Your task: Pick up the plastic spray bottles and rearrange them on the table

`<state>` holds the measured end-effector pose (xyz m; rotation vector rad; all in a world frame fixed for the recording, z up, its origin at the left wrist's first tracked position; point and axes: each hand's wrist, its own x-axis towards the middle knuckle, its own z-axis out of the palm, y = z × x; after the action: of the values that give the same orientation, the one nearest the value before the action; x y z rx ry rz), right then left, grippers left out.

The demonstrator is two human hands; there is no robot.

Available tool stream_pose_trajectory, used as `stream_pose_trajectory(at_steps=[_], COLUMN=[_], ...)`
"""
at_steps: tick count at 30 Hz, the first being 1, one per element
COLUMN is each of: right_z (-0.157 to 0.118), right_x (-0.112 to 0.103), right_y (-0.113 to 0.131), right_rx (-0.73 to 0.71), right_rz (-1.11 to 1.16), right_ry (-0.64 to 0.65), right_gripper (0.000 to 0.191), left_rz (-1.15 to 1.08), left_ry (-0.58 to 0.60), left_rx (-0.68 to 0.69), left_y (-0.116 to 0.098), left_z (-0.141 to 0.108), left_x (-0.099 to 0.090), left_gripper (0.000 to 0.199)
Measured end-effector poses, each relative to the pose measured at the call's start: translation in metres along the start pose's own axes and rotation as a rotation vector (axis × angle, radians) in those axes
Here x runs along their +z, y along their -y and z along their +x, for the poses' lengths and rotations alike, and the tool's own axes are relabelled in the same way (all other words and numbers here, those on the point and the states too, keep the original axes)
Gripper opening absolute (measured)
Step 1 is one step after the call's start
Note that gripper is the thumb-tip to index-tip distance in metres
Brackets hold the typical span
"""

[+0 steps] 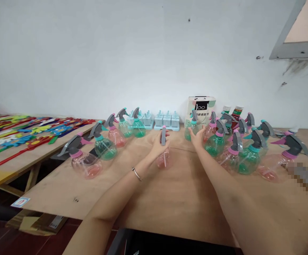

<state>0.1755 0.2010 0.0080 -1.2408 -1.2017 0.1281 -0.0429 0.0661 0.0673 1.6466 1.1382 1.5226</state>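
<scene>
My left hand (159, 144) is wrapped round the neck of a pink spray bottle (165, 161) that stands on the table in front of me. Its grey trigger head and pink nozzle point away from me. To the right, my right hand (197, 137) has thumb and fingers apart beside a green spray bottle (191, 128). The thumb overlaps that bottle's edge; I cannot tell whether it touches. More pink and green spray bottles stand in a row on the left, such as a pink one (86, 164), and in a cluster on the right, such as a green one (250, 159).
Pale blue ice-pop moulds (167, 120) and a paper bag (200, 106) stand along the wall. Two red-capped bottles (237, 112) are behind the right cluster. Another table (45, 161) on the left carries colourful hand-shaped and flower-shaped pieces.
</scene>
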Motion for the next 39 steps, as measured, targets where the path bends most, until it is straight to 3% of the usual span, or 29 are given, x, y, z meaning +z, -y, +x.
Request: stream_pose_trajectory(at_steps=[4,8,14,20,22,26,32,37,39], right_z=[0.012,-0.005,-0.069,-0.109,-0.111,-0.109,-0.109,-0.108,-0.108], right_x=[0.016,0.014,-0.028,-0.067,-0.070,-0.069,-0.068,-0.069,-0.070], right_y=[-0.005,-0.002,0.012,0.025,0.025,0.024,0.021,0.021,0.021], right_rx=[0.026,0.010,-0.130,-0.103,-0.113,-0.118,-0.122,-0.101,-0.101], right_rz=[-0.022,-0.004,0.153,0.187,0.193,0.171,0.180,0.177,0.179], right_ry=[-0.005,0.017,0.305,0.388,0.400,0.392,0.399,0.422,0.428], right_gripper=[0.107,0.103,0.082,0.074,0.074,0.074,0.076,0.077,0.077], left_rz=[-0.193,-0.417,-0.518,-0.528,-0.506,-0.398,-0.444,-0.398,-0.390], left_ry=[0.168,0.317,0.392,0.468,0.460,0.316,0.448,0.286,0.290], left_rx=[-0.140,-0.259,-0.385,-0.276,-0.239,-0.202,-0.177,-0.176,-0.224], left_y=[-0.023,-0.052,-0.069,-0.069,-0.071,-0.076,-0.076,-0.068,-0.066], left_z=[-0.006,-0.014,-0.015,-0.016,-0.019,-0.027,-0.027,-0.024,-0.022], left_x=[-0.006,-0.013,-0.018,-0.018,-0.017,-0.015,-0.013,-0.013,-0.015], left_gripper=[0.025,0.027,0.037,0.033,0.032,0.036,0.027,0.030,0.030])
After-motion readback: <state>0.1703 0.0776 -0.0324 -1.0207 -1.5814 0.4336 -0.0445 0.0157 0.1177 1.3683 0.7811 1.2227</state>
